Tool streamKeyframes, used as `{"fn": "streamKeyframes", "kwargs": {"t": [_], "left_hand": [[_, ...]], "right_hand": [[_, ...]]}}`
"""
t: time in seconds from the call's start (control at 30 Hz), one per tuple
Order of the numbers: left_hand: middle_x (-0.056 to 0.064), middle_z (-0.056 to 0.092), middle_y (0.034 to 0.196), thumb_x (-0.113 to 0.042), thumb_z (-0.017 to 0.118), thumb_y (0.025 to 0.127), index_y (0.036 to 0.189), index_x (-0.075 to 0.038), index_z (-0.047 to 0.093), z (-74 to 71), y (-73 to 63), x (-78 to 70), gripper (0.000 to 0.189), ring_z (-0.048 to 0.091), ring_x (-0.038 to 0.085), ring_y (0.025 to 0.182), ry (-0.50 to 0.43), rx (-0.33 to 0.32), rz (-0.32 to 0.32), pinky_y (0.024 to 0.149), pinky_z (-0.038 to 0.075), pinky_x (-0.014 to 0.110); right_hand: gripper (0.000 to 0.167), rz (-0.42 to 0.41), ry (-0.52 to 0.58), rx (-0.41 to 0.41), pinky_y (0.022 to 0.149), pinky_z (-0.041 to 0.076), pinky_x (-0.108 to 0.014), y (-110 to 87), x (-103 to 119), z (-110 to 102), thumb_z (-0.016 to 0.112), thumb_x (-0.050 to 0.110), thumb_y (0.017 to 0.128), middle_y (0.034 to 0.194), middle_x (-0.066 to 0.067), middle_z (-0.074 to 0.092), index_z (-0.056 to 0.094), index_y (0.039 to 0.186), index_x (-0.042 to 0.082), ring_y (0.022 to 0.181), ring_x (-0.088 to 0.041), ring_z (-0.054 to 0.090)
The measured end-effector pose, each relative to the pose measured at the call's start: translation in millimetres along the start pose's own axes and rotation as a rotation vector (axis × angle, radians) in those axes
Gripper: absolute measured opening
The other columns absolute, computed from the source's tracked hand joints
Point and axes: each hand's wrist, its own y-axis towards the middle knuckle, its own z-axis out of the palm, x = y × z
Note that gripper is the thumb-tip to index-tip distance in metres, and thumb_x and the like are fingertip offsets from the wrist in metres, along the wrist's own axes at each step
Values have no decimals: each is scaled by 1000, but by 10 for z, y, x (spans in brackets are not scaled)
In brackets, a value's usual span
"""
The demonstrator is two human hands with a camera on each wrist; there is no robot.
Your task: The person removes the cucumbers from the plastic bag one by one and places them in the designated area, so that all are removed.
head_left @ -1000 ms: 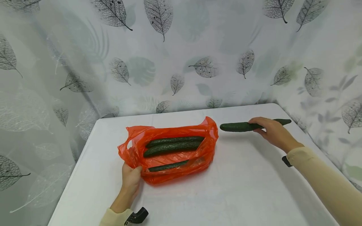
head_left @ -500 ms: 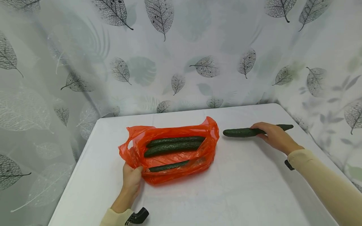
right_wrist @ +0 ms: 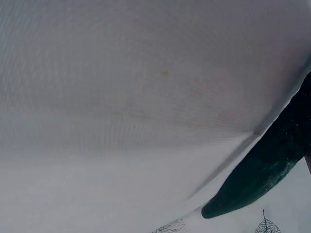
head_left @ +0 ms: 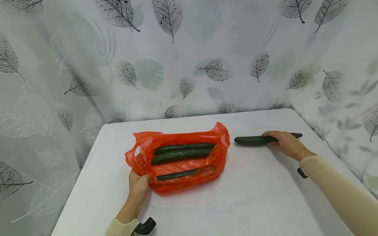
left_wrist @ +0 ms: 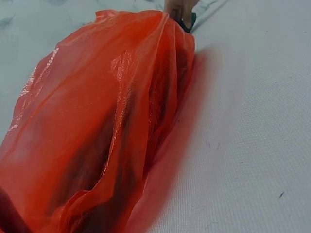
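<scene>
An orange-red plastic bag point(head_left: 177, 137) lies in the middle of the table, its mouth spread wide. Inside it are two cucumbers point(head_left: 181, 155) side by side, and a third cucumber point(head_left: 177, 174) partly covered by the bag's near edge. My left hand point(head_left: 138, 186) grips the bag's near left corner. Right of the bag, my right hand point(head_left: 284, 142) holds another dark green cucumber point(head_left: 251, 141) round its middle, low over or on the table. In the right wrist view, one tapered end of that cucumber point(right_wrist: 257, 170) shows. The left wrist view is mostly filled by the bag point(left_wrist: 97, 107).
The white-covered table point(head_left: 236, 203) has its far edge against a leaf-patterned curtain point(head_left: 195, 59). More of this curtain hangs along the left and right sides. A black strapped device point(head_left: 144, 226) sits at the left wrist.
My right hand has brought its cucumber down toward the table and slightly nearer. The left hand and the bag have stayed in place.
</scene>
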Motion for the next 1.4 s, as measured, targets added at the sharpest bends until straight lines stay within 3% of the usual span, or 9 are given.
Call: {"fn": "streamKeyframes", "kwargs": {"t": [0.4, 0.53, 0.67, 1.17, 1.4], "left_hand": [[18, 41, 149, 17, 36, 84, 152, 5, 27, 2, -14, 7, 69, 39, 27, 132, -24, 0, 24, 117, 29, 42], [17, 40, 149, 17, 36, 85, 152, 4, 26, 3, -18, 4, 69, 38, 27, 132, -26, 2, 26, 117, 30, 42], [18, 41, 149, 18, 35, 83, 152, 5, 26, 8, -19, 3, 71, 39, 26, 131, -33, -1, 42, 117, 30, 41], [18, 41, 149, 17, 36, 83, 152, 5, 26, 8, -34, -22, 70, 39, 28, 131, -28, 8, 52, 116, 32, 40], [18, 42, 148, 18, 36, 84, 152, 5, 28, 8, -36, -7, 69, 40, 26, 131, -35, 12, 59, 114, 34, 35]], "right_hand": [[45, 25, -20, 7, 93, 48, -59, 6, -26, 7, 71, -2, 89, 125, -22, 66, 62, 132, 7, 113, -46, 61], [46, 46, -17, 52, 104, 37, -63, 25, -12, 7, 71, 0, 90, 129, -23, 63, 61, 134, 5, 119, -48, 56], [50, 68, -24, 86, 112, 26, -64, 42, -2, 11, 74, 9, 90, 133, -24, 60, 58, 137, 1, 125, -47, 52], [72, 179, -39, 109, 106, 32, -66, 92, 119, 21, 65, 54, 93, 143, -26, 51, 55, 141, 1, 129, -50, 45], [77, 215, 14, 112, 108, 27, -69, 194, 292, -35, 57, 58, 96, 152, -25, 39, 46, 150, 4, 137, -50, 36]]}}
